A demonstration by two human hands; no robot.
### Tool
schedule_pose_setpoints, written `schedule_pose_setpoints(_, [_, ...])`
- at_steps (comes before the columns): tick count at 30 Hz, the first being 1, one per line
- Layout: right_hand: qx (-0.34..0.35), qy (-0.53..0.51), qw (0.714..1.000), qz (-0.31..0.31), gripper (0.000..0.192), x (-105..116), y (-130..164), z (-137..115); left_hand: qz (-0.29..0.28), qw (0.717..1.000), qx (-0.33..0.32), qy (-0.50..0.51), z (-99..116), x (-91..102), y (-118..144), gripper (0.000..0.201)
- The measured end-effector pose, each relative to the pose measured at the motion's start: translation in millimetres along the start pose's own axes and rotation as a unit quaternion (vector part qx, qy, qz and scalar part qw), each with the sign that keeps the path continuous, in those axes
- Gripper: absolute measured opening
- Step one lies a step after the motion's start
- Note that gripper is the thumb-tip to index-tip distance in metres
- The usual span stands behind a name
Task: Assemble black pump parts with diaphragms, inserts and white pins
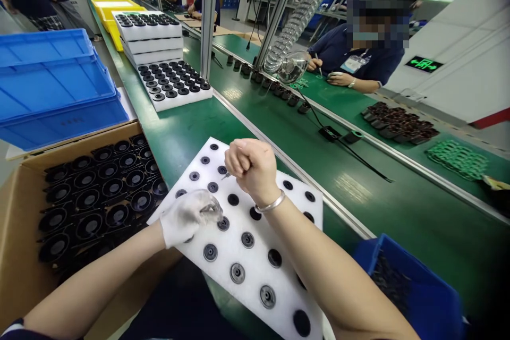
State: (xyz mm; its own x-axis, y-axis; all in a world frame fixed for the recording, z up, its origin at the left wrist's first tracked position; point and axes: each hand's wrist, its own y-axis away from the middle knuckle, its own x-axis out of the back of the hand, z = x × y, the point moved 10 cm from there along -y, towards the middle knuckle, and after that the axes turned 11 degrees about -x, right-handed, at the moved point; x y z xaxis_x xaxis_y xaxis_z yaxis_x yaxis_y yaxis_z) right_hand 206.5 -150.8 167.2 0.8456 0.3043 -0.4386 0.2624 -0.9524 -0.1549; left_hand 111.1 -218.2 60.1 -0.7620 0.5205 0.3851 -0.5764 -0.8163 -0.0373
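A worker's gloved left hand (187,218) rests on the near-left edge of a white foam tray (255,255), fingers curled loosely over a small metal piece at one of its round pockets; whether the fingers actually pinch it cannot be told. The bare right hand (249,167), a silver bangle (271,203) at the wrist, hovers over the tray's far corner in a tight fist, a thin metal tip (226,175) poking out from it. The tray lies tilted across the near edge of the green bench (191,127), some pockets filled with small round parts (237,273). A cardboard box (24,207) of black speaker units (99,191) sits just left of it, a blue bin (414,287) near the right corner. Across the conveyor, another person (358,58) works seated.
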Motion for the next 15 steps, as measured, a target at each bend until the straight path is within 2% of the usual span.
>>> schedule_pose_setpoints(3, [0.003, -0.048, 0.999, -0.006, 0.049, -9.1, 6.8, -11.4, 0.067, 0.997, 0.021, -0.010, -4.3, 31.5, 2.1, 0.031])
schedule_pose_setpoints(5, [0.009, -0.075, 0.997, -0.015, 0.050, -18.8, 11.0, -20.2, 0.101, 0.994, 0.023, 0.022, -7.2, 44.5, 2.9, 0.036])
schedule_pose_setpoints(10, [0.029, -0.093, 0.994, -0.044, 0.050, -39.4, 16.4, -26.9, 0.104, 0.990, 0.009, 0.098, -17.5, 41.5, 1.0, 0.042])
schedule_pose_setpoints(15, [0.018, -0.092, 0.994, -0.049, 0.050, -42.2, 11.0, -20.7, 0.104, 0.989, -0.002, 0.106, -19.9, 40.4, -1.2, 0.041])
